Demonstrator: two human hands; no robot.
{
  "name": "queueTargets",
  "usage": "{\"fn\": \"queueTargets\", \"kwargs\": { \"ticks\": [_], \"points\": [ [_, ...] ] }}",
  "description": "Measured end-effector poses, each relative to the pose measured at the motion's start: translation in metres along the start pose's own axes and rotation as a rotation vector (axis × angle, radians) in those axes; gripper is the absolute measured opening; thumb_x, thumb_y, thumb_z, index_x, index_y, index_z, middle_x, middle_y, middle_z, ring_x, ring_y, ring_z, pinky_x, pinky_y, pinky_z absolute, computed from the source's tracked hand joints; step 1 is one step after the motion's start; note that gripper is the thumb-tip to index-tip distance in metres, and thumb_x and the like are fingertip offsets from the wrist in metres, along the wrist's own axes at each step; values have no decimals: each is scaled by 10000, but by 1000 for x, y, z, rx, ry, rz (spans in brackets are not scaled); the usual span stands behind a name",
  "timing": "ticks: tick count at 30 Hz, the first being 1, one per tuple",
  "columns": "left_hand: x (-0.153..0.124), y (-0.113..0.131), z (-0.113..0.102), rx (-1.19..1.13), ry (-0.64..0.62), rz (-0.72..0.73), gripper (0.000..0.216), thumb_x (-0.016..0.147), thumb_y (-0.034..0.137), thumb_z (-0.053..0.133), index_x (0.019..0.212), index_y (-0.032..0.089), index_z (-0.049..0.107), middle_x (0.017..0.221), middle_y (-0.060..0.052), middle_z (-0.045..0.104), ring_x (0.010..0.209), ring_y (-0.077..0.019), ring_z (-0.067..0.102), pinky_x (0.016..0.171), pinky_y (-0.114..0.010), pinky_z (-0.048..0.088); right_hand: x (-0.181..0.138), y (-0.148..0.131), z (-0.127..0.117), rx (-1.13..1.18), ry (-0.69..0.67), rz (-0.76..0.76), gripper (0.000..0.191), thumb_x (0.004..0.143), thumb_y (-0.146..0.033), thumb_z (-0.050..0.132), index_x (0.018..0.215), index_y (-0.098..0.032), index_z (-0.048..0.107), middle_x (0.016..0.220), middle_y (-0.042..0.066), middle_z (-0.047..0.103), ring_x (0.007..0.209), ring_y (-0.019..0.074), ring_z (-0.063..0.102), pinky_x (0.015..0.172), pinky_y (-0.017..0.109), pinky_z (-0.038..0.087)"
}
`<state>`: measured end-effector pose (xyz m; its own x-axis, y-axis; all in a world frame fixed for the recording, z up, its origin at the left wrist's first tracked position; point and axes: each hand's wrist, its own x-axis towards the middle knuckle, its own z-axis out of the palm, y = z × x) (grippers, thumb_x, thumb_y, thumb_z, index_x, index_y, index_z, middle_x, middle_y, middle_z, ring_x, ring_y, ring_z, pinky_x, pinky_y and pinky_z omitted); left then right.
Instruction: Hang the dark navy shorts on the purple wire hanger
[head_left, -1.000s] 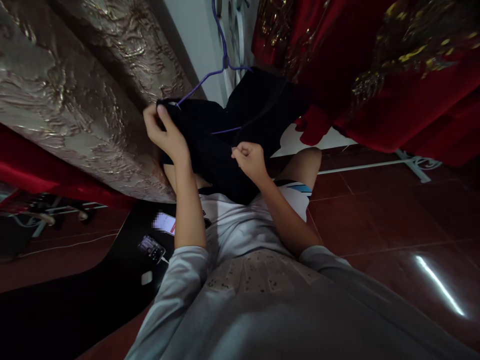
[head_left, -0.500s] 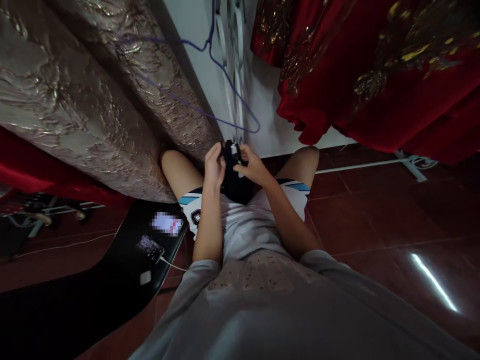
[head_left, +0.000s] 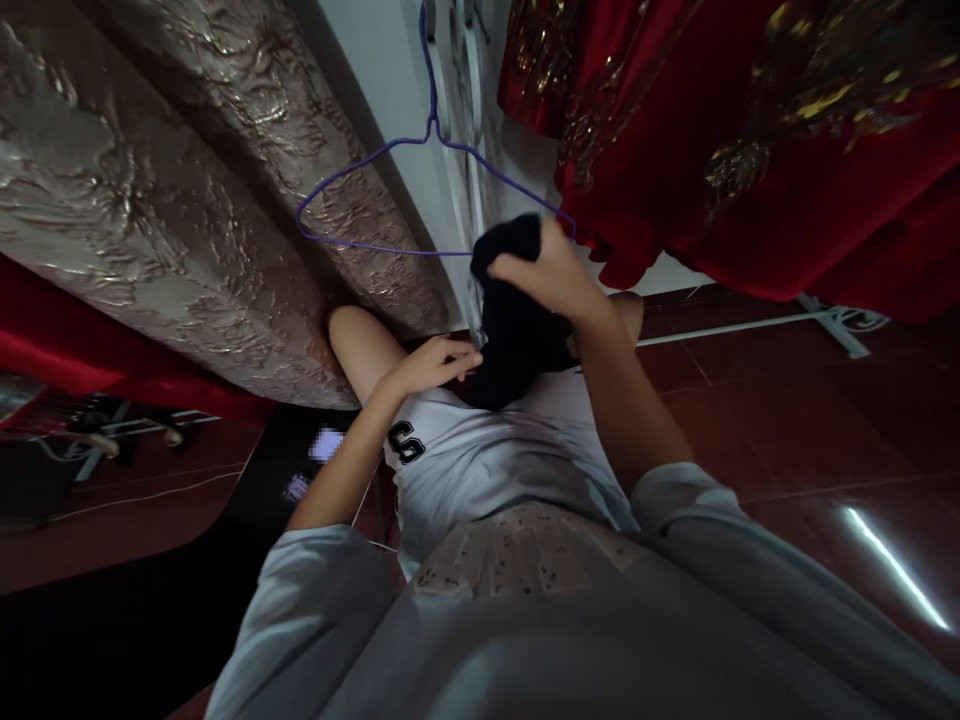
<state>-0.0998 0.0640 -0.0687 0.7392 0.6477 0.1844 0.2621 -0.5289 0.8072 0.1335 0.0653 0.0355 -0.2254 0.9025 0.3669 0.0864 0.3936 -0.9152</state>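
Observation:
A dark piece of cloth point(head_left: 517, 335), black or navy, hangs over my lap; folds hide what kind of garment it is. My right hand point(head_left: 559, 270) grips its upper end, thumb on the near side, and holds it raised above my knees. Lower down, my left hand point(head_left: 439, 365) has its fingers stretched out, the tips at the cloth's left edge. Whether they touch it I cannot tell. Just beyond the cloth hangs a purple wire hanger point(head_left: 375, 243), its right end behind my right hand.
Shiny beige embossed fabric point(head_left: 247, 200) hangs at left, red cloth with gold sequins point(head_left: 750, 200) at right. A white metal rack point(head_left: 469, 180) stands ahead. On the black seat point(head_left: 247, 520) at left lie two phones point(head_left: 327, 444), partly behind my left arm.
My right hand has lifted the dark cloth up and to the right, and its folds hang longer. My left hand has come off it, lower and opened. The hanger has swung round to face me.

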Motion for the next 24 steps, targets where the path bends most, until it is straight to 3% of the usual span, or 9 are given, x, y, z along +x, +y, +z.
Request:
{"fn": "queueTargets", "kwargs": {
  "ticks": [1,3,5,7,10,13,17,21,24],
  "points": [
    [-5,1,-5,55,-56,5,439,988,556,624,806,180,759,751,-58,690,741,-199,663,915,-360,537,5,-4,-3,21,97,-27,119,817,-130,685,733,-134,602,684,-33,562,654,69,558,558,160,450],
    [-8,11,-16,69,72,36,316,936,499,719,949,186,756,938,-83,709,927,-230,673,989,-373,507,14,-9,-3,61,191,-48,121,771,-96,710,758,-134,596,718,-42,573,690,66,576,593,150,477],
    [-3,25,-24,-24,316,72,384,846,465,828,1078,183,709,1098,-104,678,1124,-273,640,1050,-392,487,20,-12,3,79,112,-45,156,727,-90,750,782,-132,610,737,-49,592,711,71,589,609,152,496],
    [4,38,-28,-118,435,85,515,732,407,922,1119,175,674,1118,-96,661,1161,-296,634,1035,-394,506,22,-15,10,89,-28,-31,154,716,-83,761,775,-130,626,732,-52,604,719,77,593,616,159,502],
    [9,45,-27,-71,222,22,303,788,320,839,1001,155,700,972,-58,676,968,-268,671,924,-373,550,24,-22,11,63,-158,-22,116,778,-52,677,711,-133,626,686,-56,588,705,68,570,619,159,484],
    [0,31,-28,96,-1,-65,177,744,274,824,791,166,692,828,-37,668,890,-258,666,1025,-444,507,27,-28,2,3,-163,-90,205,840,-22,547,691,-134,631,648,-66,543,664,36,530,606,139,437],
    [-21,9,-35,232,-3,-149,335,586,341,938,636,179,648,845,-66,667,1007,-300,669,1193,-543,347,34,-27,-4,51,-19,-231,197,842,-16,585,743,-148,692,750,-62,639,790,46,612,732,157,480],
    [-30,26,-40,112,4,-24,269,799,444,820,732,189,765,960,-100,683,1002,-271,653,1034,-421,502,43,-4,13,146,-98,-141,130,816,-258,786,772,-189,685,821,-6,712,975,149,666,859,262,552],
    [-31,57,-37,-119,77,28,344,783,483,859,645,187,750,772,-63,652,809,-227,640,873,-379,545,57,31,33,148,23,-100,220,821,-411,796,813,-235,663,767,5,680,1061,171,632,906,298,544]
  ]
}}
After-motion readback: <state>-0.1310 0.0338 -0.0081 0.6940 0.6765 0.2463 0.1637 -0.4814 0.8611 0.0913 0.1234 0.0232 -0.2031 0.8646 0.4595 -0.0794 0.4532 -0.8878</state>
